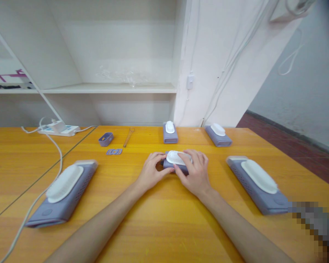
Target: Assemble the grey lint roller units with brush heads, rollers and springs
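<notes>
Between my hands, flat on the table, lies a grey-purple rectangular casing [178, 168] with a white bristled oval brush head [174, 157] on top. My left hand [151, 168] holds its left end, fingers at the far side and thumb along the near edge. My right hand [194, 170] grips the right part, with fingers over the brush head and the thumb at the near edge. My fingers hide the casing's right end. To the left lie a small grey-purple ring-shaped part [106, 139], a flat cut-out plate [114, 151] and a thin coiled spring [128, 137].
Similar casings with white pads stand at the left [68, 193], right [259, 184], back middle [170, 133] and back right [218, 134]. A power strip [59, 129] trails a white cable [60, 157] across the left side. White shelving [112, 88] rises behind the table [159, 226].
</notes>
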Tool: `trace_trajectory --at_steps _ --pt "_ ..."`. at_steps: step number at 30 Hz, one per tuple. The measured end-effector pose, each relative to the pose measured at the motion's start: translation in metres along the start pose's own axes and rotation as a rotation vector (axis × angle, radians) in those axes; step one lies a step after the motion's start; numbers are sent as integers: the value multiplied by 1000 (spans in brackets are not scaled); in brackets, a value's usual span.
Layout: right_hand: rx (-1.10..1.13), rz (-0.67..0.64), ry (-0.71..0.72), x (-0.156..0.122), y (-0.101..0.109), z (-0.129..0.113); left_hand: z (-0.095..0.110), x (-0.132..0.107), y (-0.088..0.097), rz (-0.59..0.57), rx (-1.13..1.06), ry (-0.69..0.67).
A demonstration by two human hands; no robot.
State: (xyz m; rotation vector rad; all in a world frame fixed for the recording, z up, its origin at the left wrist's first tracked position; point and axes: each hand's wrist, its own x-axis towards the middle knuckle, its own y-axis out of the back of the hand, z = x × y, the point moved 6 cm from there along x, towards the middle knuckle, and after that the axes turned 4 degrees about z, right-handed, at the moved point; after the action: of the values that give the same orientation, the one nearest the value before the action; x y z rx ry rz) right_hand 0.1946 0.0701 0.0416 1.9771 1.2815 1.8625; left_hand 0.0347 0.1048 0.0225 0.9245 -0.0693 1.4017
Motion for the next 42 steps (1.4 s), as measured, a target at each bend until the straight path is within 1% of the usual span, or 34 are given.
trace_trajectory --at_steps 4,7,8,10,14,15,19,21,23,26,28,32,35,38,42 --pt "-76 9 -30 1 0 2 8 -1 -3 -94 -18 -3" --pt "-118 11 -36 1 0 2 10 -1 -3 -99 -17 -11" --pt "-126 7 -28 1 0 1 9 0 -2 -79 -12 -9" --pt "-132 -15 -1 0 -1 -2 4 1 1 -4 10 13" --pt "-129 -48 26 0 -3 -3 -16 4 17 185 132 111" --pt "-127 -45 19 0 -3 -2 -21 5 22 216 183 122" --pt "-100 -33 -7 1 -5 6 -35 11 45 265 465 89" --pt "-65 -19 -10 2 -5 8 -44 12 56 300 626 134" --pt "-57 28 -40 1 -2 10 -51 11 64 326 782 206" --pt "-133 90 -109 0 5 12 -57 9 62 300 942 268" --pt "-179 89 -119 -1 8 12 -60 7 58 259 1003 291" --pt "-191 88 -114 -1 9 11 -67 6 52 151 1020 371" --pt "-133 58 -124 0 6 12 -67 6 52 99 997 372" --pt "-29 -5 -102 0 2 10 -64 6 53 115 1002 348" --pt "101 -51 -30 0 -3 6 -64 5 54 161 1037 362"
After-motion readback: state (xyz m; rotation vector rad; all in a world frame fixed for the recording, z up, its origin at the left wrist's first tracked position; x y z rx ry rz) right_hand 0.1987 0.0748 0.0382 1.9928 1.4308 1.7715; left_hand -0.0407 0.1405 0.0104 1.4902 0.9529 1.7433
